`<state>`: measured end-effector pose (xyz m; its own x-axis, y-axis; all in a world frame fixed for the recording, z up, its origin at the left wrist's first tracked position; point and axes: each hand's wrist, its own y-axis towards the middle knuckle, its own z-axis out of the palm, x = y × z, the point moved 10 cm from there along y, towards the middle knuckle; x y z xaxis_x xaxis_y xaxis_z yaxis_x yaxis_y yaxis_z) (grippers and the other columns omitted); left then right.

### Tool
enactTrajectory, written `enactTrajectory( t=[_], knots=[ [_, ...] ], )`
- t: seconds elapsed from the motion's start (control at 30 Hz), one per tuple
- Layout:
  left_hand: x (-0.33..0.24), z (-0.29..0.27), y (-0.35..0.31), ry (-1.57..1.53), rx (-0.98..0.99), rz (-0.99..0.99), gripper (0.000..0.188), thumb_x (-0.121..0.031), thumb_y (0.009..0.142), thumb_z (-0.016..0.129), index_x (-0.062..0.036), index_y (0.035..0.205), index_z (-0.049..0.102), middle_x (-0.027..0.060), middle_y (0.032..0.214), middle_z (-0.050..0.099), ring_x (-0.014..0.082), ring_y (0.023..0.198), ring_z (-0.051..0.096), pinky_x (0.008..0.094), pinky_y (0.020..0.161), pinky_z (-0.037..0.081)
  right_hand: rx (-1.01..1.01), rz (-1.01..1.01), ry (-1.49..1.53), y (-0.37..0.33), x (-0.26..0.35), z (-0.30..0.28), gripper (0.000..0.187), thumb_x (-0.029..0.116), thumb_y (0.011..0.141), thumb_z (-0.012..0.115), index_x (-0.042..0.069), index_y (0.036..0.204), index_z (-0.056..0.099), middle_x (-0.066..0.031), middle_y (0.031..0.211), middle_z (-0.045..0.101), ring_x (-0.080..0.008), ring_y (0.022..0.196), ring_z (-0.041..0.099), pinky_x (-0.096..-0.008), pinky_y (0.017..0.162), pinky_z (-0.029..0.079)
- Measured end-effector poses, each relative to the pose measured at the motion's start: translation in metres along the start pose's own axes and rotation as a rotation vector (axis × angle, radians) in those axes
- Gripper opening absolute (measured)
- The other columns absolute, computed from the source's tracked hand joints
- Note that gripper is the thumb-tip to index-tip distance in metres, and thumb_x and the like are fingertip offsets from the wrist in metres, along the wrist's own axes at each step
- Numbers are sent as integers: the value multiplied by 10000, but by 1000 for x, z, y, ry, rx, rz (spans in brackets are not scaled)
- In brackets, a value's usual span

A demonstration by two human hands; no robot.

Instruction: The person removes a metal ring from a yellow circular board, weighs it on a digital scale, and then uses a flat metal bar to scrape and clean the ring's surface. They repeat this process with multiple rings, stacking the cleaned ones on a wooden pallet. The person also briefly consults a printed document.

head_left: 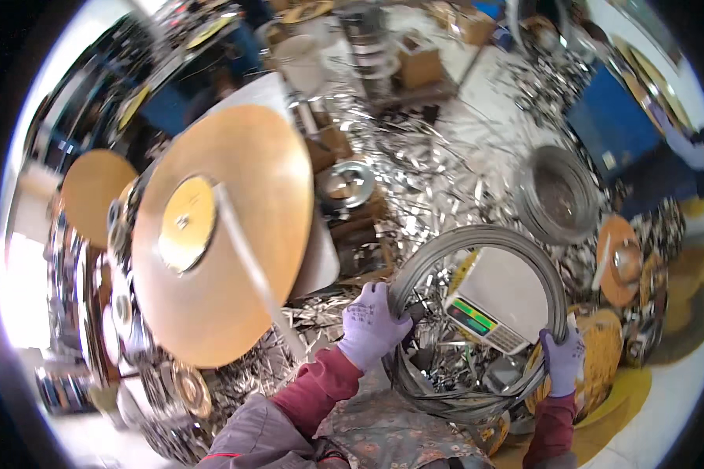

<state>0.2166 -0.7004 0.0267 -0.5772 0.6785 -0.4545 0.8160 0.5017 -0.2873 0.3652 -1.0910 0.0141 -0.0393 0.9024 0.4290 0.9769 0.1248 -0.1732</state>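
Observation:
A large coil of grey metal wire or strip (438, 248) is held up in front of me, its ring tilted. My left hand (374, 324), in a pale purple glove, is closed round its left side. On the coil's right side, my right hand (563, 359) grips it in a matching glove. Through the ring shows a digital weighing scale (512, 293) with a green-lit display and a keypad. To the left stands a big tan round disc (266, 195) with a brass-coloured hub, a pale strip (246, 262) running down from it.
Shiny metal strip scraps (430, 180) cover much of the floor. Another grey coil (557, 195) lies beyond the scale, near a blue cabinet (614, 121). A co-worker's gloved hand (684, 144) shows at far right. Cardboard boxes (422, 61) stand at the back.

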Motion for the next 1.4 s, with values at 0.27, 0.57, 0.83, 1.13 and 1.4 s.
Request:
enactTrajectory(
  t=[0.27,0.57,0.83,1.13,1.4],
  knots=[
    [166,-142,-126,-73,-306,-292,523,-354,680,761,15,1009,588,192,961,617,357,901,638,442,791,517,126,-404,-122,-33,247,32,461,407,762,720,-27,894,637,-220,871,651,-382,826,638,-446,769,488],
    [416,-214,-222,-89,-503,-627,561,-363,640,775,33,996,598,204,959,635,350,892,640,435,781,519,226,-876,-262,-118,524,199,547,500,747,690,13,994,666,-204,994,663,-338,1005,618,-436,899,480],
    [575,-231,-231,-155,-498,-788,607,-395,676,771,43,1032,546,217,1015,608,372,964,614,443,826,502,293,-992,-454,-161,684,353,648,548,749,683,-31,1033,617,-222,1038,645,-341,1044,605,-413,956,467],
    [594,-220,-208,-244,-482,-716,577,-376,743,770,38,1065,532,227,1015,587,393,953,605,460,790,499,274,-879,-358,-135,700,381,610,426,703,782,11,1113,602,-211,1062,659,-357,1020,636,-426,912,490],
    [547,-233,-228,7,-466,-23,640,14,749,540,17,1382,441,208,1402,441,364,1321,405,466,1085,338,163,-1263,-145,-302,704,314,581,439,769,721,36,1156,562,-156,1140,573,-325,1100,533,-456,911,437]
  ],
)
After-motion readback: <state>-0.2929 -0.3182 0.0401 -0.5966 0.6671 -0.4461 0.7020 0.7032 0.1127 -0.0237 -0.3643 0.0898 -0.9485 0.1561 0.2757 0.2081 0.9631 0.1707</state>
